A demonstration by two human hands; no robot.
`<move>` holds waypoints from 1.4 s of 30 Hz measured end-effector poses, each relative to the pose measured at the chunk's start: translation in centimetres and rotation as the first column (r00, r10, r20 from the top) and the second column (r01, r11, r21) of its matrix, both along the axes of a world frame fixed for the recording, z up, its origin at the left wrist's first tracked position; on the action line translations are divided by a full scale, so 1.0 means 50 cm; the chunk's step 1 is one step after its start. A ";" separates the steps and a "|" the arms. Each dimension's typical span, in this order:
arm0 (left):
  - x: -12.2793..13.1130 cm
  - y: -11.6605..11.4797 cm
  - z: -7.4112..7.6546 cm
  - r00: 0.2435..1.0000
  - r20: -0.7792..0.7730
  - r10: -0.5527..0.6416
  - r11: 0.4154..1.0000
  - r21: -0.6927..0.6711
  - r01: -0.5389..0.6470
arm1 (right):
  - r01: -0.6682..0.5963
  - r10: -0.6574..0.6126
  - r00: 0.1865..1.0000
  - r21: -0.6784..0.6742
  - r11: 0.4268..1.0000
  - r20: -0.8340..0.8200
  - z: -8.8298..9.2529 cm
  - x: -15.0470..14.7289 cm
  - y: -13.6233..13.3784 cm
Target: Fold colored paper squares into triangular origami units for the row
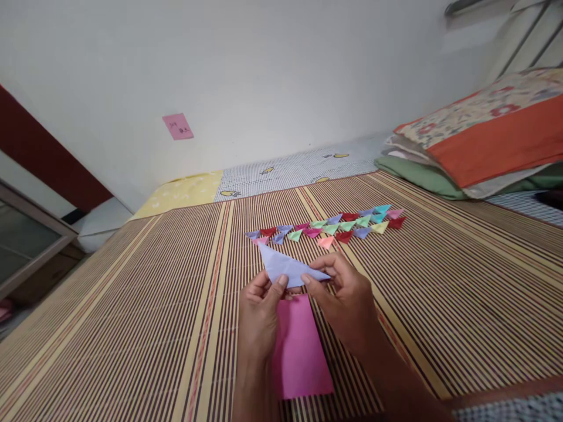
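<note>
A lavender sheet of paper (288, 266), folded into a long triangle, is held up between my two hands. My left hand (260, 302) pinches its lower left edge with the thumb in front and fingers behind. At the right corner, my right hand (345, 293) grips the paper between thumb and fingers. Below, a bright pink paper (303, 349) lies flat on the striped mat (145, 316), partly covered by my left hand and forearm. Beyond the held paper, several small folded paper pieces (331, 228) in many colours stand in rows.
Folded bedding with an orange band (505, 140) is piled at the right on a green cloth (417, 176). A patterned sheet (290, 170) borders the mat at the back wall. A pink note (178, 126) is stuck on the wall. A framed panel (26, 240) stands at the left.
</note>
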State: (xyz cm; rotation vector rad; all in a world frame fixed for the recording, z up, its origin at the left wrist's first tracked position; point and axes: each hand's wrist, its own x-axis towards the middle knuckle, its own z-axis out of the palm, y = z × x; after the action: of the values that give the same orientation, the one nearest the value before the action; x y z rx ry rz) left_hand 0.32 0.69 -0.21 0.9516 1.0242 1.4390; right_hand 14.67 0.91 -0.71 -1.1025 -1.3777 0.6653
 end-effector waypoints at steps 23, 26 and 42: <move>-0.014 -0.003 -0.014 0.925 -0.073 -0.374 0.923 0.074 0.379 | -0.419 0.364 0.883 -0.148 0.896 -0.297 0.024 0.057 0.004; -0.014 -0.004 -0.015 0.910 -0.077 -0.407 0.909 0.064 0.412 | -0.483 0.415 0.848 -0.156 0.862 -0.328 0.032 0.056 0.001; -0.028 -0.004 -0.014 0.894 -0.069 -0.442 0.896 0.020 0.444 | -0.545 0.482 0.831 -0.230 0.806 -0.278 0.037 0.053 -0.002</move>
State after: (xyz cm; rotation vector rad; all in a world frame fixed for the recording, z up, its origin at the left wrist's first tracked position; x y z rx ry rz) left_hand -1.06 0.50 -0.93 1.1752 0.7617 1.0516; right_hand 17.29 0.82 1.16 -0.8487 -1.4311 1.3936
